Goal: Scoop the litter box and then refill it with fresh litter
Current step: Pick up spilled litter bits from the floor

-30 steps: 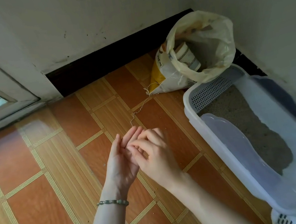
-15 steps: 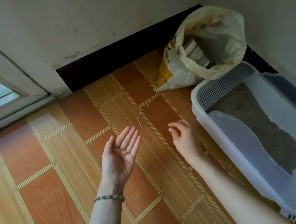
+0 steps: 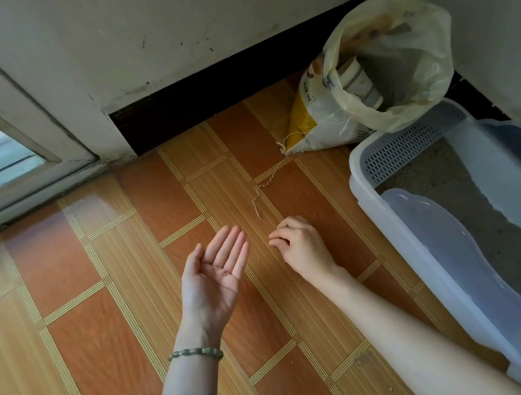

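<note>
Apparently the step in hand is picking stray grains off the floor (image 3: 130,286) beside the litter box (image 3: 357,182), which stands at the floor's right edge, near the wall, with gray litter (image 3: 457,200) inside. The left hand (image 3: 216,272) lies palm up, fingers straight, a few specks on it. The right hand (image 3: 301,245) curls its fingers down to the floor; whether they pinch a grain, I cannot tell. Next comes a fine pinch, then a drop into the palm. The floor's middle and left side give room; the litter bag (image 3: 396,73) fills the far right corner.

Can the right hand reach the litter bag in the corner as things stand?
Probably yes: only bare floor and a loose string lie between the right hand and litter bag; the litter box sits aside.
</note>
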The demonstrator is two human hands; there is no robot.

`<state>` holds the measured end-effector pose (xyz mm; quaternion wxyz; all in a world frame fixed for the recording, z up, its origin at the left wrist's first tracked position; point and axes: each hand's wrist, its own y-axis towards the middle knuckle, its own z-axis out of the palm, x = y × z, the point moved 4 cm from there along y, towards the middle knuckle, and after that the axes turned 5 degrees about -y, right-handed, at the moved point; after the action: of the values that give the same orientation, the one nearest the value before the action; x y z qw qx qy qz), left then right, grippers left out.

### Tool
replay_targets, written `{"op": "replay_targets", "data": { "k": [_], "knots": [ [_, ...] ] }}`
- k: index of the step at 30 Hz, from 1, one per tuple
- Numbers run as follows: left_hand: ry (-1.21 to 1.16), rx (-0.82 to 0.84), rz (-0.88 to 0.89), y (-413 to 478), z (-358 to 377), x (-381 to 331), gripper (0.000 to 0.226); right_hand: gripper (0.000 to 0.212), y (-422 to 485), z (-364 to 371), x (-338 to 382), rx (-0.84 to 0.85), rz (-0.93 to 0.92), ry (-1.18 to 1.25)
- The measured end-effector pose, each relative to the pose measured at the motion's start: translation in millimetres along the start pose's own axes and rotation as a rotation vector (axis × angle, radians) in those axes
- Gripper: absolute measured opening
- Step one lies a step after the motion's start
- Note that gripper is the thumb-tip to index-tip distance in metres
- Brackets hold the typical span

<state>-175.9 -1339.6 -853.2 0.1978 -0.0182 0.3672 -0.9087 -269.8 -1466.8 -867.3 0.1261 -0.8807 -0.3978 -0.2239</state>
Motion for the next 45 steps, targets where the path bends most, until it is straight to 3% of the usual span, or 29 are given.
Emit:
{"op": "replay_targets", "data": {
  "k": [10,15,18,21,25,30,37,41,45],
  "knots": [
    [-0.007,-0.011,-0.014,-0.6,-5.6,-0.4,0.051,0.012,-2.2,2.5,-4.3,-0.092,0.0,-0.051],
    [0.01,-0.011,-0.013,-1.2,-5.3,1.0,0.051,0.01,-0.3,3.5,-2.7,-0.082,-0.147,-0.152],
    [0.022,-0.019,-0.011,-0.3,-5.6,1.3,0.052,0.009,-0.2,1.8,-0.9,-0.08,-0.146,-0.201],
    [0.04,-0.036,-0.011,2.0,-7.9,2.0,0.053,0.004,-5.1,-7.2,12.7,-0.123,-0.07,-0.076],
    [0.048,-0.053,-0.023,4.8,-9.8,6.0,0.055,0.017,-14.2,-23.3,64.8,-0.093,-0.112,0.163],
    [0.069,-0.009,-0.048,-0.8,-0.3,10.1,0.055,0.021,-21.9,-29.4,94.1,-0.063,-0.284,0.103],
    [0.037,-0.008,0.007,0.2,-1.6,0.9,0.053,0.03,-18.6,-37.0,51.4,-0.206,-0.027,0.24],
    [0.016,-0.03,0.03,-0.6,-12.8,-6.5,0.053,0.013,-24.8,-1.9,26.2,-0.082,0.052,0.038],
    [0.02,-0.04,0.019,-0.9,-17.2,-7.7,0.046,0.017,-29.6,14.5,22.7,-0.023,0.045,-0.056]
  ]
}}
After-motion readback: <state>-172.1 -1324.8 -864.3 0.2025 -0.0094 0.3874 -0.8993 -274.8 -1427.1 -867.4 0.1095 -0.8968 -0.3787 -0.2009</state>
